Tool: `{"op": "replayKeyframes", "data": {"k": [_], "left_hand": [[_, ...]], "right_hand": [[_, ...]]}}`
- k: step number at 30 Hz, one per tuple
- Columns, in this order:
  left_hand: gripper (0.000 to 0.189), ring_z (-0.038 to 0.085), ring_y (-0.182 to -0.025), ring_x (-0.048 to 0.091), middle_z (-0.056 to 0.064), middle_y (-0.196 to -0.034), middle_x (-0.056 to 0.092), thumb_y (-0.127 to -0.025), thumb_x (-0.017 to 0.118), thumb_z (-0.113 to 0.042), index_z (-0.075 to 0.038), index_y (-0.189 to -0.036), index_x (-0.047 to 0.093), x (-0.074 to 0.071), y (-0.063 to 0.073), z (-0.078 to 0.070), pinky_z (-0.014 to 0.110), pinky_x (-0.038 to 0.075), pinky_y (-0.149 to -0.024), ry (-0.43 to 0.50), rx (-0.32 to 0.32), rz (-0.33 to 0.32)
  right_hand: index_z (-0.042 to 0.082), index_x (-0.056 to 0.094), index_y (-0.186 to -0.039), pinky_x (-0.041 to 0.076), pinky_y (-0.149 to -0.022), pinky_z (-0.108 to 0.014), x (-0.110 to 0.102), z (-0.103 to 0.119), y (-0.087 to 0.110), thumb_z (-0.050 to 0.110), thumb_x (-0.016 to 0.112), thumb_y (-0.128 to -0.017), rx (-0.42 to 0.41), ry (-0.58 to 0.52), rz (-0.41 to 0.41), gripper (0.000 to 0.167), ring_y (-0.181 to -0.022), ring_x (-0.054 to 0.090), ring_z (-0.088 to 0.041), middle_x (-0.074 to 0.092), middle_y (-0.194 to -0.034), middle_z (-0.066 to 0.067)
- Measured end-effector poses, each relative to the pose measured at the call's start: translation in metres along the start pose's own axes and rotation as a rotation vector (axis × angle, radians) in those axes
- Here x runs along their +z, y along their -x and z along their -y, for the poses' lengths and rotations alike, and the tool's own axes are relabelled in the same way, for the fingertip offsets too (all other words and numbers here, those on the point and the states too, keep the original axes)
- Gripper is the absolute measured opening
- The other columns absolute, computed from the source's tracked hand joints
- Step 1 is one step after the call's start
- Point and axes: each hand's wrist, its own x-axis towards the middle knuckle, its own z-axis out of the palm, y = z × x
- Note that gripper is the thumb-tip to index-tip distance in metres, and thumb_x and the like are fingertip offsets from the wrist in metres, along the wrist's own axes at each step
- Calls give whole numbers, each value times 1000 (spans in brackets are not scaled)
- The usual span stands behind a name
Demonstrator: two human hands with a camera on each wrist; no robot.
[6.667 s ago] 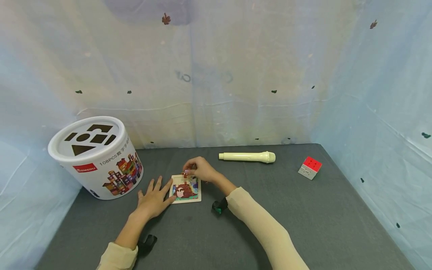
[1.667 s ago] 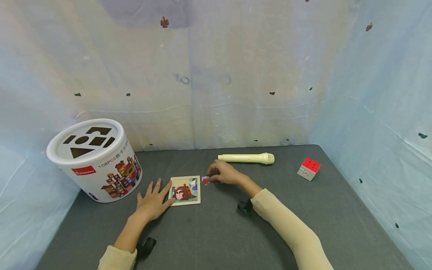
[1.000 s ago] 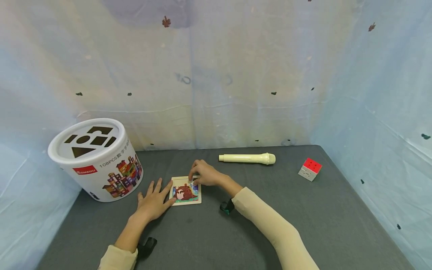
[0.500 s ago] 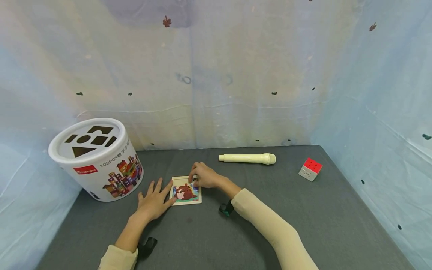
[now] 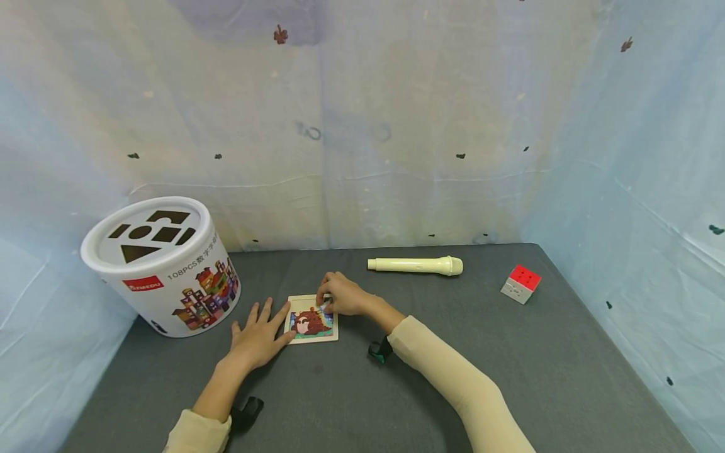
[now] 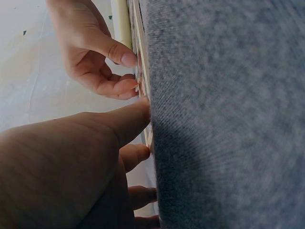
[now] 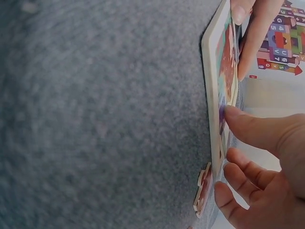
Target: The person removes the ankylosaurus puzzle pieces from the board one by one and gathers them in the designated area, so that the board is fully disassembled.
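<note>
Pale wood is edging the puzzle tray (image 5: 311, 340), which is lying flat just left of centre in the head view. Nearly square, it is showing no clear long axis; its red-brown animal is facing left, green strip towards the bottom of the frame. Both hands are staying apart from each other: the left hand (image 5: 255, 340) is spreading its fingers, touching the tray's left side, while the right hand (image 5: 344, 296) is bending over the upper right corner; whether it is pinching anything, I cannot tell. Low in the right wrist view, a loose piece (image 7: 204, 190) is lying beside the tray, its long axis running steeply.
</note>
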Motion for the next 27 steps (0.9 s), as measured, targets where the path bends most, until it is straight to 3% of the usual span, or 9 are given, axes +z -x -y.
{"op": "replayKeyframes", "data": {"k": [27], "left_hand": [[73, 55, -145, 12, 29, -160, 17, -99, 55, -49, -16, -159, 29, 1, 0, 2, 83, 13, -100, -3, -1, 2]], "right_hand": [[15, 74, -98, 44, -80, -26, 0, 2, 2, 12, 78, -88, -2, 2, 6, 11, -97, 49, -13, 57, -104, 1]]}}
